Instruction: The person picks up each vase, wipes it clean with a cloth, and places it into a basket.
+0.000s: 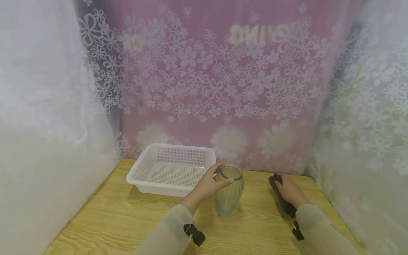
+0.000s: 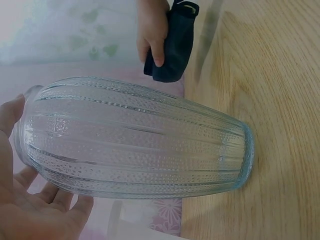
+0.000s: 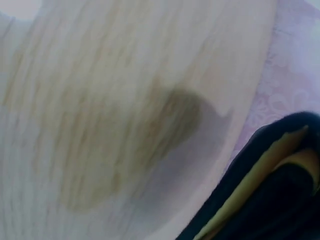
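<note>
A ribbed clear glass vase (image 1: 228,198) stands upright on the wooden table. My left hand (image 1: 205,186) grips it around the neck, thumb in front and fingers behind. The left wrist view shows the vase (image 2: 140,142) sideways, its base at the tabletop and the left hand (image 2: 37,210) at its rim end. To the right, my right hand (image 1: 291,191) holds a dark, soft-looking folded item (image 1: 282,198), perhaps a pouch. Up close in the right wrist view, this dark item (image 3: 270,195) shows yellow inner edges; the right hand's fingers are hidden there.
A white perforated plastic basket (image 1: 173,191) sits at the back left of the wooden table (image 1: 105,219), left of the vase. A pink flowered curtain (image 1: 197,88) hangs behind the table, with pale sheets on both sides.
</note>
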Motion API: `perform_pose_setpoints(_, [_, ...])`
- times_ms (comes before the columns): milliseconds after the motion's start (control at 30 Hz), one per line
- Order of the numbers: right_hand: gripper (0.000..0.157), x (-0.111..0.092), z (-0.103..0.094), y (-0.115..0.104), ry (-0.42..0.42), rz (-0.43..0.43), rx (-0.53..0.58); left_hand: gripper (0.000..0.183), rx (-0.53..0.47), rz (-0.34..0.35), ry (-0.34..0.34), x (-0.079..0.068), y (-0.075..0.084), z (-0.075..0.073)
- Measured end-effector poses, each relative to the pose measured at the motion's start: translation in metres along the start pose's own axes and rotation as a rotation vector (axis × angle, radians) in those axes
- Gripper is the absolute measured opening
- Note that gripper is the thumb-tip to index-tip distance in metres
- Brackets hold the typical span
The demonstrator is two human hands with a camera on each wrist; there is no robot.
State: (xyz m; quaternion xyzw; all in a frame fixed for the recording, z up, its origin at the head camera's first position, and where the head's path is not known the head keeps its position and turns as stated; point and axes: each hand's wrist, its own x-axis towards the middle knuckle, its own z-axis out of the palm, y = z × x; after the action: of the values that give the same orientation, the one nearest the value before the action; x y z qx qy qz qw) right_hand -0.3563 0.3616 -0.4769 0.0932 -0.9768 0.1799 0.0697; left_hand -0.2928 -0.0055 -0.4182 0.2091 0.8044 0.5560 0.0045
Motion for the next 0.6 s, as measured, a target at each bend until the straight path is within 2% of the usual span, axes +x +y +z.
perform_pose_setpoints(233, [0.051,-0.002,0.01,0.006,-0.044,0.021,-0.144,0.076,-0.018,-0.007,0.012,-0.001,-0.002,0.002])
perform_pose_setpoints(600, [0.052,-0.008,0.019,0.0,-0.083,0.058,-0.16,0.08,-0.063,-0.011,0.05,-0.004,-0.005,0.01])
